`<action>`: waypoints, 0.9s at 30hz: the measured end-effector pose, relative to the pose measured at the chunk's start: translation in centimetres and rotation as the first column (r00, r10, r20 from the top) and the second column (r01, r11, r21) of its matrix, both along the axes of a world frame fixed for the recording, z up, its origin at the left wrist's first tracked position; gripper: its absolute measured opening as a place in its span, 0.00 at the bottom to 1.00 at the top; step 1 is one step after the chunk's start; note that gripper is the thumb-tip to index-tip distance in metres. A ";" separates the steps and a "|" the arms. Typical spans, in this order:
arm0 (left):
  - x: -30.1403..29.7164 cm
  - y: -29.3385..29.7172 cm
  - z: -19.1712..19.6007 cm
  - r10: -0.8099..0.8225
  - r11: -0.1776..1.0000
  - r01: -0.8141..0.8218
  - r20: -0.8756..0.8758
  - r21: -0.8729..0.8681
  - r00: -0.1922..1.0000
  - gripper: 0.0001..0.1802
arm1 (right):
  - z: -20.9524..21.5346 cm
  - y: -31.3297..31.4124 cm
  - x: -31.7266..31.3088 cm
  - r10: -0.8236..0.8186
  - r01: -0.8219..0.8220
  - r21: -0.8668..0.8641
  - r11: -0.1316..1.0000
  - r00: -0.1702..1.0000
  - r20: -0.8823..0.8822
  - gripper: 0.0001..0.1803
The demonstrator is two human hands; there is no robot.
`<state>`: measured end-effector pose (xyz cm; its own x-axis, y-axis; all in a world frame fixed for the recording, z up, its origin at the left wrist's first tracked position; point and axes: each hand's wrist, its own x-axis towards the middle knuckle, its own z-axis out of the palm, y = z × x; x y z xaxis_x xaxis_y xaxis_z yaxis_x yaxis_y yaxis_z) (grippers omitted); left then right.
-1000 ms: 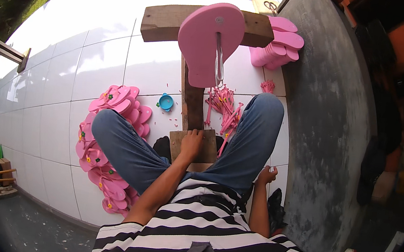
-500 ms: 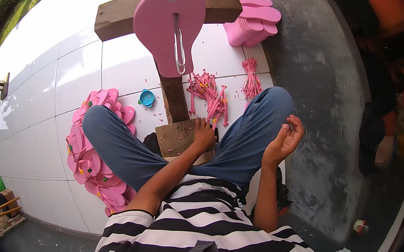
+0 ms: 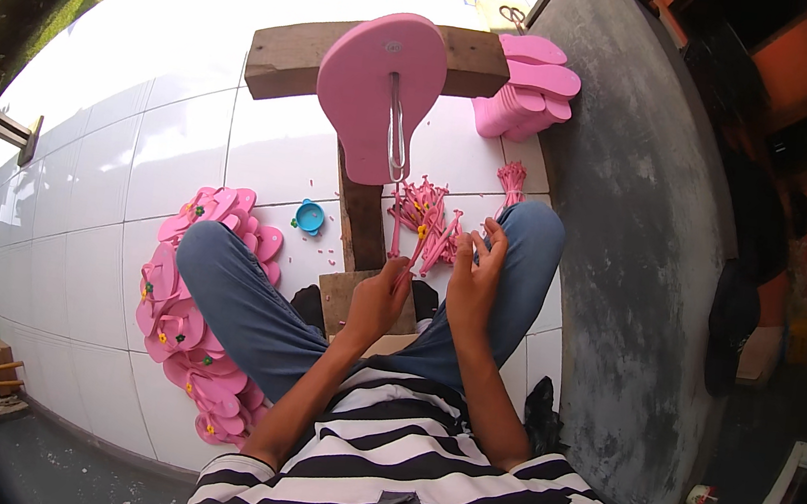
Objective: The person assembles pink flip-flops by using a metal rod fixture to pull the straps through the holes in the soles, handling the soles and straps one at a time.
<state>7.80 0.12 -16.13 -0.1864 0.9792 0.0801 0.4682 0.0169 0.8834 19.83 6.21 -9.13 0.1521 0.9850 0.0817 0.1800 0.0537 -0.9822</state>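
My left hand (image 3: 379,301) is closed on a thin pink sandal strap (image 3: 412,258), held above the wooden block between my knees. My right hand (image 3: 476,283) is raised beside it, fingers apart and slightly bent, with nothing visible in them. Beyond both hands stands a pink sandal sole (image 3: 374,97) against a wooden crossbeam (image 3: 275,65). A looped metal wire (image 3: 397,135) sticks out of the sole and hangs toward me. Below it lies a loose pile of pink straps (image 3: 421,204), some with small yellow flowers.
Finished pink sandals (image 3: 178,325) with flowers are heaped beside my left knee. A small blue dish (image 3: 309,217) sits on the white tiles among pink scraps. Stacked pink soles (image 3: 536,77) and a tied strap bundle (image 3: 511,180) are at the far right, near a grey wall (image 3: 618,228).
My left hand has lifted off the wooden block and now holds a strap. My right hand has moved left, in from my right knee toward the left hand. The view has shifted slightly.
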 end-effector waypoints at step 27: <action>-11.0 11.1 25.1 0.217 0.671 -0.068 -0.108 0.738 0.970 0.14 | 12.6 3.6 -4.4 0.485 -0.387 0.483 0.785 0.870 -0.090 0.07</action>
